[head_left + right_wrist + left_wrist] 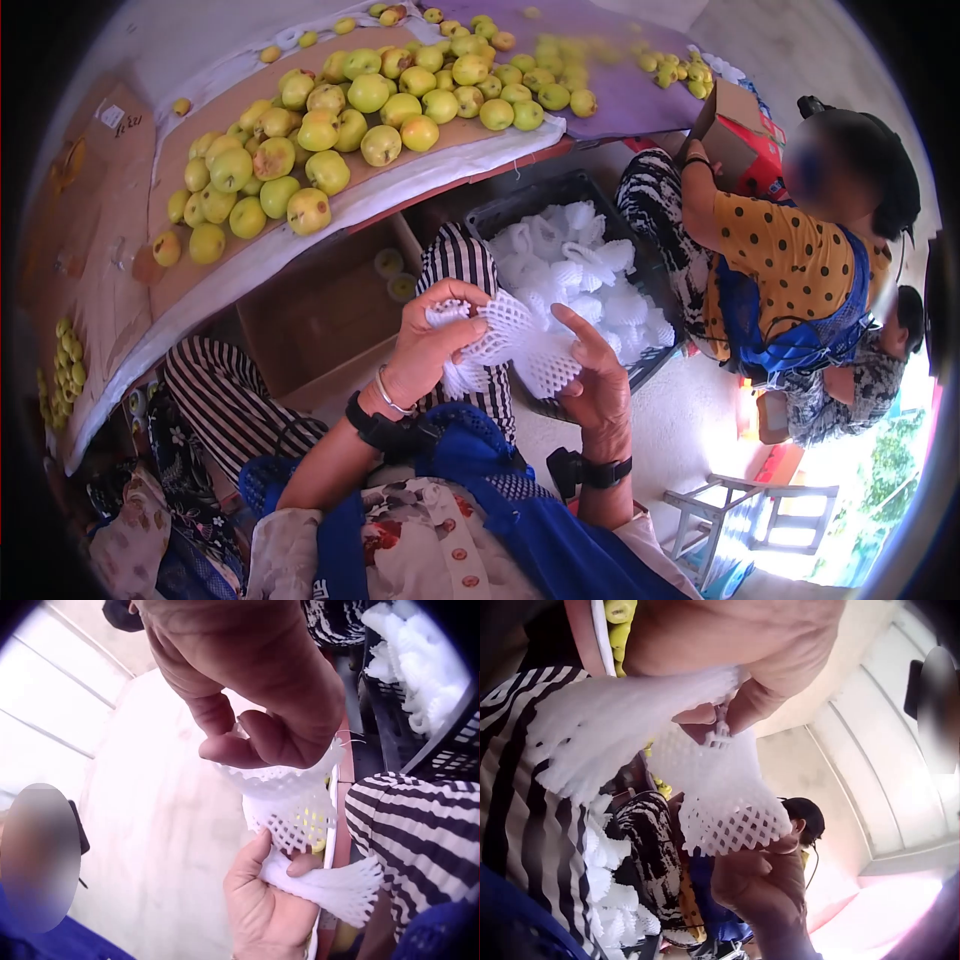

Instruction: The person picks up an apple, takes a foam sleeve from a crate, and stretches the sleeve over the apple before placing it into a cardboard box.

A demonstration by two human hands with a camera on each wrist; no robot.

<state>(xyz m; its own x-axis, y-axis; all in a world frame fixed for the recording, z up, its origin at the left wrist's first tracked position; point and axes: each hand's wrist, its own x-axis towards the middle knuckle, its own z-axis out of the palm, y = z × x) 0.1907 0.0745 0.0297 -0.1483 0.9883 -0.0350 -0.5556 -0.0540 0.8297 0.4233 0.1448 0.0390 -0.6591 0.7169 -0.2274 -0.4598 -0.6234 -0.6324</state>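
Observation:
White foam net sleeves stretch between the two hands above the striped trousers. The left hand pinches the netting between thumb and fingers, with one sleeve hanging below it. At the other end the right hand holds the edge of a net, its thumb and fingers bent around it. In the left wrist view, the net flares out toward the right hand. The right wrist view shows the left hand palm up, gripping a bunched sleeve.
A black crate of foam nets stands just beyond the hands. Yellow-green apples cover the table at the back left. Below its edge is a cardboard box with a few apples. Another person sits at the right.

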